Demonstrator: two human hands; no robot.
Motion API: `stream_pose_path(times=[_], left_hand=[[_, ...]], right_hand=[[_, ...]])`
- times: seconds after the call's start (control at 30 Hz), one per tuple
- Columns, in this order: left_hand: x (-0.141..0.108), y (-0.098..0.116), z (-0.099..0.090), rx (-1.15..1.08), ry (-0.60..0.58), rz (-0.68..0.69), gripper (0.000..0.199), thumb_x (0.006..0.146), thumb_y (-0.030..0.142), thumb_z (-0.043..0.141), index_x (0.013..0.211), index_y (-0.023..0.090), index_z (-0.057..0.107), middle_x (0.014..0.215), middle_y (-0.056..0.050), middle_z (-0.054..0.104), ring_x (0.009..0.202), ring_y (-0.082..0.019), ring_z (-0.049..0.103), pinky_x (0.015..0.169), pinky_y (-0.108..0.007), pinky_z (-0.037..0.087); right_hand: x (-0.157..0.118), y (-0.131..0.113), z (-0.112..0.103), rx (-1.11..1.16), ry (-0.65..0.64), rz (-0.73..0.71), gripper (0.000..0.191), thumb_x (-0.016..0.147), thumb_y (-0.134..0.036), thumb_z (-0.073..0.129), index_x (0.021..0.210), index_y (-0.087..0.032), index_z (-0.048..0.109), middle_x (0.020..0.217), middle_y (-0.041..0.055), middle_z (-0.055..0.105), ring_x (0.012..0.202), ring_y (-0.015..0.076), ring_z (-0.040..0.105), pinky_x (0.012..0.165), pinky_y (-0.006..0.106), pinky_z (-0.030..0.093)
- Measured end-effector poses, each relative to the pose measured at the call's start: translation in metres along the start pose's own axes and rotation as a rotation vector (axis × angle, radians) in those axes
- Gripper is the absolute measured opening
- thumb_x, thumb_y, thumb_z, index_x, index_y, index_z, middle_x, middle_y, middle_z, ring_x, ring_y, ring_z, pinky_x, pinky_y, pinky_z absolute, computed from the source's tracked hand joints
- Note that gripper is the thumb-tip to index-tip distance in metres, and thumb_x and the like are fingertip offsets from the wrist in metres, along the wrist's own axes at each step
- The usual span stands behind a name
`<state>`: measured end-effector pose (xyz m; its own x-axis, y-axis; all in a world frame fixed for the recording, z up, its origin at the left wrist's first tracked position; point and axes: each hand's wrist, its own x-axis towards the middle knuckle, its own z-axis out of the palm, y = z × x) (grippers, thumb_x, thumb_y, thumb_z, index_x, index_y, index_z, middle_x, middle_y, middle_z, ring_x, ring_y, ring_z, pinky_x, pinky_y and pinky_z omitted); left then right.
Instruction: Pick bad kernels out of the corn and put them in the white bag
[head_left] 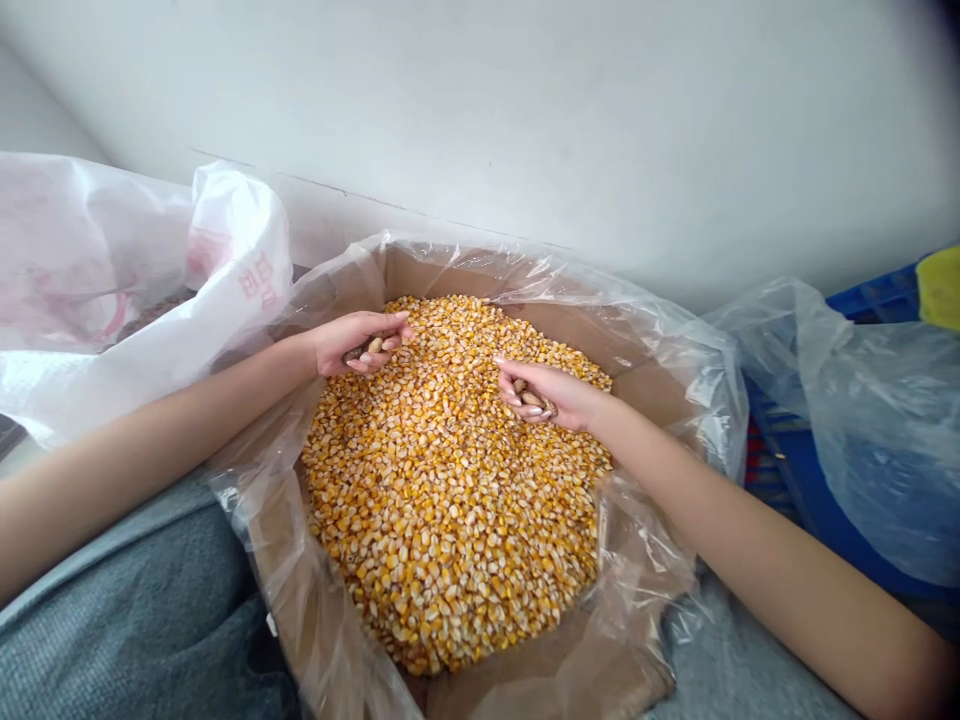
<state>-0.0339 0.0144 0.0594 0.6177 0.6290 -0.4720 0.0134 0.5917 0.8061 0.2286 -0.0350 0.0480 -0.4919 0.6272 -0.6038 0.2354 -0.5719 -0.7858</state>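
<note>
My left hand [358, 342] and my right hand [544, 393] are cupped just above a deep heap of yellow-orange dried corn kernels [450, 520]. The left hand holds several tan oblong nuts or beans [373, 347] between its fingers. Similar mottled tan pieces [534, 399] lie in the right hand, whose fingertips are close to the kernels. Their exact kind is hard to tell at this size. The corn fills a cardboard box [450, 273] lined with a clear plastic bag [660, 350].
A white woven sack [232, 250] with dark contents slumps against the box at left. On the right are a clear plastic bag [885, 440], a blue plastic crate [874, 298] and a yellow object [939, 288]. A white wall [525, 100] stands behind. Grey knit clothing [127, 590] covers my lap.
</note>
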Motion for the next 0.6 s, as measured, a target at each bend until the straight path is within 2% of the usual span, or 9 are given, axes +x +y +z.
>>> stream_pose_path(times=[0.1,0.2,0.3,0.37,0.47,0.53,0.6], left_hand=[[0.006,-0.004,-0.006,0.213,0.165,0.007,0.029,0.077,0.041,0.039,0.064,0.016,0.045,0.044,0.006,0.032,0.027,-0.002,0.022,0.024,-0.014,0.014],[0.010,-0.009,-0.011,0.758,0.350,-0.027,0.034,0.074,0.045,0.039,0.064,0.015,0.049,0.041,0.003,0.039,0.030,-0.006,0.033,0.030,-0.018,0.023],[0.013,-0.016,-0.015,1.404,0.450,-0.045,0.039,0.075,0.043,0.035,0.071,0.012,0.059,0.059,-0.006,0.059,0.053,-0.016,0.055,0.049,-0.023,0.039],[0.015,-0.020,-0.018,1.712,0.445,-0.087,0.041,0.076,0.036,0.031,0.079,0.010,0.062,0.076,-0.012,0.063,0.070,-0.022,0.058,0.063,-0.027,0.041],[0.017,-0.029,-0.022,1.902,0.361,-0.177,0.037,0.075,0.025,0.032,0.081,0.006,0.064,0.081,-0.017,0.063,0.075,-0.024,0.059,0.067,-0.030,0.042],[0.018,-0.034,-0.025,1.884,0.333,-0.184,0.031,0.071,0.019,0.038,0.078,0.005,0.065,0.078,-0.018,0.063,0.071,-0.024,0.059,0.065,-0.030,0.042],[0.018,-0.039,-0.028,1.806,0.312,-0.121,0.027,0.068,0.016,0.041,0.073,0.004,0.065,0.072,-0.019,0.063,0.067,-0.024,0.059,0.063,-0.031,0.042]], right_hand=[[0.002,0.006,-0.001,-0.344,0.173,0.006,0.038,0.072,-0.049,0.041,0.053,-0.016,0.035,0.044,-0.0060,0.033,0.032,0.0024,0.023,0.033,0.017,0.015],[0.004,0.012,-0.003,-0.908,0.302,0.059,0.034,0.070,-0.040,0.042,0.046,-0.016,0.040,0.038,-0.0041,0.032,0.034,0.0050,0.027,0.037,0.020,0.019],[0.008,0.018,-0.006,-1.307,0.287,0.160,0.026,0.067,-0.030,0.042,0.049,-0.014,0.053,0.042,0.0004,0.044,0.040,0.0090,0.039,0.041,0.021,0.024],[0.009,0.022,-0.009,-1.430,0.244,0.230,0.027,0.066,-0.028,0.040,0.059,-0.013,0.061,0.051,0.0045,0.054,0.047,0.0118,0.046,0.043,0.022,0.028],[0.011,0.025,-0.012,-1.517,0.204,0.333,0.031,0.066,-0.029,0.040,0.068,-0.012,0.065,0.060,0.0086,0.060,0.052,0.0146,0.052,0.046,0.022,0.031],[0.011,0.026,-0.012,-1.528,0.157,0.415,0.032,0.066,-0.030,0.041,0.068,-0.012,0.067,0.063,0.0096,0.062,0.055,0.0163,0.054,0.047,0.023,0.034],[0.011,0.027,-0.009,-1.527,0.094,0.479,0.031,0.066,-0.030,0.042,0.066,-0.012,0.068,0.065,0.0099,0.063,0.057,0.0177,0.056,0.050,0.024,0.036]])
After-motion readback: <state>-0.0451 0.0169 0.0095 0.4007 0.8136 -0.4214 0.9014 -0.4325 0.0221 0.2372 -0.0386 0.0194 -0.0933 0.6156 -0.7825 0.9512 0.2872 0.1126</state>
